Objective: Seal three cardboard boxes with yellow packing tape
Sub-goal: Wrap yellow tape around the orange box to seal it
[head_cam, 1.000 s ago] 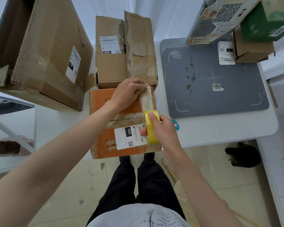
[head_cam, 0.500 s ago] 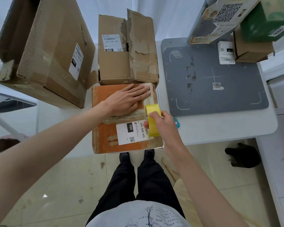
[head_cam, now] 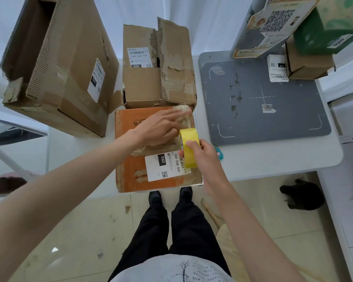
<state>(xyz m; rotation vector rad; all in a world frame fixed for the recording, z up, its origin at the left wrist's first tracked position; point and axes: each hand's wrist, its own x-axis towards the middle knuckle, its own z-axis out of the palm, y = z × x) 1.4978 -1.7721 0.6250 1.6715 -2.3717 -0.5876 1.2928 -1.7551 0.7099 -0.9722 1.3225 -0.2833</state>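
An orange cardboard box (head_cam: 130, 176) with a white label lies flat at the table's front edge. My left hand (head_cam: 161, 127) lies flat on its top, fingers straight and pointing to the far right corner. My right hand (head_cam: 200, 155) grips a roll of yellow tape (head_cam: 189, 147) standing on edge over the box's right side. Behind it stands a brown box (head_cam: 143, 86) with torn flaps. A large brown box (head_cam: 69, 64) lies tilted at the left.
A grey mat (head_cam: 273, 110) covers the white table (head_cam: 263, 161) on the right. Stacked boxes, one green (head_cam: 330, 27), sit at the back right. A small teal object (head_cam: 219, 153) lies by my right hand. A black thing (head_cam: 302, 196) rests on the floor.
My left hand went from curled at the box's far edge to lying flat on its top. The tape roll in my right hand has moved a little away from me along the box.
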